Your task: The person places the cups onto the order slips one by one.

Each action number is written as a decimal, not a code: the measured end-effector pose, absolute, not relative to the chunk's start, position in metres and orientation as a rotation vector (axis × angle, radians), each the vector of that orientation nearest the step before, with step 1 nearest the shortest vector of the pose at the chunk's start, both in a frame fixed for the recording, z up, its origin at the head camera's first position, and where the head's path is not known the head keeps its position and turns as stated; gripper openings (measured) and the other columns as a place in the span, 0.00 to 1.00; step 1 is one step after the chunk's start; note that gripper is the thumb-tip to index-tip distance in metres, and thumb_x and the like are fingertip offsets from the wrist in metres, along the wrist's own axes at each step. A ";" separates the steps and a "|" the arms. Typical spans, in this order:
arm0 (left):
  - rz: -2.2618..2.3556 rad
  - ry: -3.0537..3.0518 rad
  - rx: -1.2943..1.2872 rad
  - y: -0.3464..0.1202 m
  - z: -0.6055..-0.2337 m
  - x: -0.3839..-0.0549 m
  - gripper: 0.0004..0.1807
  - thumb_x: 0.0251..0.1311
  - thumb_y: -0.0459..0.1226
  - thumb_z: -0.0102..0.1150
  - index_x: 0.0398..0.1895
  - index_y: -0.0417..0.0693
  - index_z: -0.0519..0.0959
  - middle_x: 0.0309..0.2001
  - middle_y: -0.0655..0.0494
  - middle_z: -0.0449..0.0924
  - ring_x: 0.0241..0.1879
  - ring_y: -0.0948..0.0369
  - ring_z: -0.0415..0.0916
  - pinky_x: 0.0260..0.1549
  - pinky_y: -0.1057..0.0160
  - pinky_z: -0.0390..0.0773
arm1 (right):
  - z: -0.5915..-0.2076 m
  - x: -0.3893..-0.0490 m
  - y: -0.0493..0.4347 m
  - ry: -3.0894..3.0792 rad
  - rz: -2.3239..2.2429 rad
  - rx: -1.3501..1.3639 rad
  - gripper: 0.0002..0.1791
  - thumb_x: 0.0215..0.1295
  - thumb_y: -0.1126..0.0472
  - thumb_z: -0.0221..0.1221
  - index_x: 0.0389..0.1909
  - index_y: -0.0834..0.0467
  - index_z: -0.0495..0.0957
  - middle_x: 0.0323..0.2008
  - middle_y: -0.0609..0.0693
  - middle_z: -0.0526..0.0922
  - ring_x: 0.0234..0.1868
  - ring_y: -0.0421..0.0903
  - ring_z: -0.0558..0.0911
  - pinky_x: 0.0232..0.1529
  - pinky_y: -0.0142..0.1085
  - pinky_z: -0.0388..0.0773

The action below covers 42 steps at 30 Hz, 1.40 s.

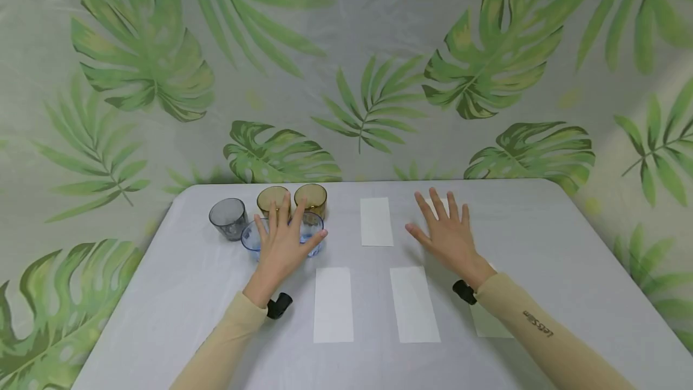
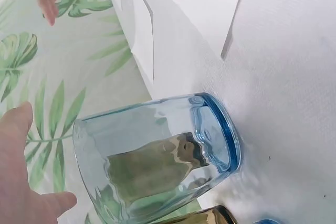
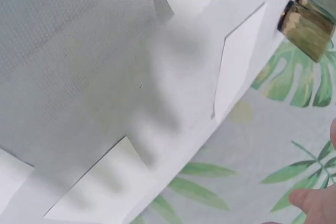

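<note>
My left hand (image 1: pixel 284 242) hovers with spread fingers over two blue glasses, overlapping them in the head view. The right-hand blue glass (image 1: pixel 313 221) shows beside the thumb and index finger; the other blue glass (image 1: pixel 250 239) is partly covered by the hand. In the left wrist view, a clear blue glass (image 2: pixel 152 156) stands near the thumb and fingers, which are not wrapped round it. My right hand (image 1: pixel 449 239) is held over the right side of the table, fingers spread and nothing in it. It partly hides a white paper (image 1: pixel 432 202).
Behind the blue glasses are two amber glasses, one left (image 1: pixel 273 197) and one right (image 1: pixel 311 194). A grey glass (image 1: pixel 228 221) stands at their left. White paper rectangles lie on the table: one farther back (image 1: pixel 376 221), others in front (image 1: pixel 333 306). A leaf-patterned cloth (image 1: pixel 368 113) hangs behind.
</note>
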State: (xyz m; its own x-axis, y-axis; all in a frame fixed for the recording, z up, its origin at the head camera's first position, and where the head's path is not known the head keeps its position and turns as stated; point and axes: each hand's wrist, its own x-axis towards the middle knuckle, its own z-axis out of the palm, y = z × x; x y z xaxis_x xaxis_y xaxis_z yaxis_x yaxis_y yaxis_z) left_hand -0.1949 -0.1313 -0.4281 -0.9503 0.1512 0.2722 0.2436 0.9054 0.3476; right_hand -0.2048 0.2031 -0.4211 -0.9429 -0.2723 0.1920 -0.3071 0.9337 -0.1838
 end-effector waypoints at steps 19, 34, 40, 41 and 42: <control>-0.751 -2.818 -0.513 -0.139 -0.409 -0.226 0.42 0.64 0.57 0.53 0.75 0.49 0.54 0.73 0.39 0.46 0.69 0.39 0.47 0.63 0.38 0.56 | -0.428 -0.222 0.197 -2.945 0.649 0.761 0.42 0.71 0.42 0.51 0.76 0.58 0.45 0.73 0.62 0.47 0.71 0.66 0.45 0.67 0.62 0.43; -0.876 -2.921 -0.610 -0.147 -0.404 -0.255 0.41 0.65 0.54 0.54 0.75 0.47 0.53 0.72 0.37 0.47 0.69 0.38 0.48 0.60 0.36 0.61 | -0.433 -0.240 0.195 -2.974 0.811 0.887 0.44 0.69 0.43 0.54 0.76 0.53 0.43 0.74 0.56 0.46 0.72 0.60 0.49 0.68 0.57 0.51; -0.923 -2.911 -0.653 -0.152 -0.404 -0.265 0.40 0.65 0.51 0.56 0.74 0.46 0.54 0.71 0.36 0.51 0.69 0.39 0.50 0.62 0.37 0.59 | -0.438 -0.250 0.195 -2.963 0.884 0.985 0.44 0.68 0.45 0.56 0.76 0.54 0.44 0.74 0.55 0.48 0.72 0.56 0.50 0.69 0.54 0.51; -0.923 -2.910 -0.658 -0.153 -0.404 -0.266 0.40 0.64 0.51 0.57 0.74 0.45 0.54 0.71 0.36 0.51 0.69 0.39 0.50 0.62 0.37 0.59 | -0.439 -0.251 0.195 -2.965 0.893 0.998 0.44 0.68 0.46 0.56 0.76 0.54 0.44 0.74 0.55 0.48 0.72 0.56 0.50 0.69 0.54 0.51; -0.922 -2.911 -0.660 -0.154 -0.404 -0.266 0.41 0.64 0.51 0.57 0.74 0.45 0.54 0.71 0.36 0.52 0.68 0.40 0.51 0.62 0.38 0.59 | -0.440 -0.253 0.194 -2.962 0.904 1.012 0.44 0.68 0.47 0.56 0.76 0.55 0.44 0.74 0.55 0.48 0.72 0.57 0.50 0.69 0.55 0.51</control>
State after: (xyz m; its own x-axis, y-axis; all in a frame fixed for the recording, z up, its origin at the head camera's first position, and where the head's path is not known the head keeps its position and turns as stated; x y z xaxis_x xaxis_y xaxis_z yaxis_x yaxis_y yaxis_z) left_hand -0.2663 -0.1538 -0.4035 -0.9107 0.3884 0.1409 0.3987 0.7367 0.5462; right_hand -0.2527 0.1943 -0.4395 -0.8010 -0.5951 0.0659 -0.5305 0.6545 -0.5387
